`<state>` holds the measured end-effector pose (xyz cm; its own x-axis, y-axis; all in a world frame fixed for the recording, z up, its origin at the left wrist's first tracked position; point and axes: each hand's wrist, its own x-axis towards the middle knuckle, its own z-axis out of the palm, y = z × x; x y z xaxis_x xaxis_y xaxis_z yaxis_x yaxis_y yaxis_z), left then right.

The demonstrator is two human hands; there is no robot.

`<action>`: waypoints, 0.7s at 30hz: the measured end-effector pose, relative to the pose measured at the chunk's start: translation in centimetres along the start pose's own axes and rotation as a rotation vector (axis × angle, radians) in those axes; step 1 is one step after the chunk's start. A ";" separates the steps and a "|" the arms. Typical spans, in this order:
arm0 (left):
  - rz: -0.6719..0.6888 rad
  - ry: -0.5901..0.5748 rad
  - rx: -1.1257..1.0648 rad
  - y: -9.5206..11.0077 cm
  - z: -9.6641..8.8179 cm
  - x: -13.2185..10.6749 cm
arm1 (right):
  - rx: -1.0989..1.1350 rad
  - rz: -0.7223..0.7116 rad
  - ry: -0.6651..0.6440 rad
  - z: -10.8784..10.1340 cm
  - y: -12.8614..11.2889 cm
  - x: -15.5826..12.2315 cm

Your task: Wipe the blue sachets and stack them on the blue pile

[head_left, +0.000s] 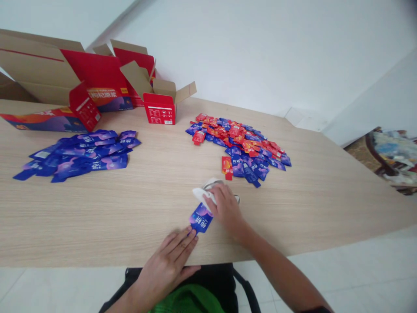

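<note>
A small blue sachet with pink and purple shapes (201, 218) lies flat near the table's front edge. On its lower end rest the fingertips of my left hand (171, 258), fingers stretched out and pressing down. My right hand (224, 208) is closed around a white cloth (202, 196), which touches the sachet's upper end. Part of the cloth is hidden under my fingers. Beyond the right hand spreads a loose pile of red and blue sachets (234, 134). Larger blue pouches (84, 154) lie in an overlapping heap at the left.
Open red cardboard boxes (159, 108) stand at the back left, with a large one (48, 119) lying nearest the pouches. A white wall (260, 56) runs behind the wooden table (97, 217). Past the table's right end sits a container of mixed items (391, 148).
</note>
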<state>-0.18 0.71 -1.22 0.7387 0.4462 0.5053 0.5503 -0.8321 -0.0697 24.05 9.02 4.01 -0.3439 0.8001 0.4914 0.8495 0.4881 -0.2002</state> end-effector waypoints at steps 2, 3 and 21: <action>-0.030 0.023 -0.036 0.1 0.0 0.0 | 0.068 -0.115 -0.111 0.8 -2.7 -1.8; -0.046 0.038 -0.055 0.1 0.0 0.1 | 0.068 -0.146 -0.149 1.4 -3.5 -2.5; -0.067 -0.013 -0.103 0.0 0.4 -0.2 | -0.006 -0.128 -0.220 2.7 -3.5 -2.3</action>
<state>-0.23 0.75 -1.65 0.7071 0.5053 0.4946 0.5561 -0.8294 0.0524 20.81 6.42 1.24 -0.5269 0.7889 0.3161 0.7956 0.5887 -0.1431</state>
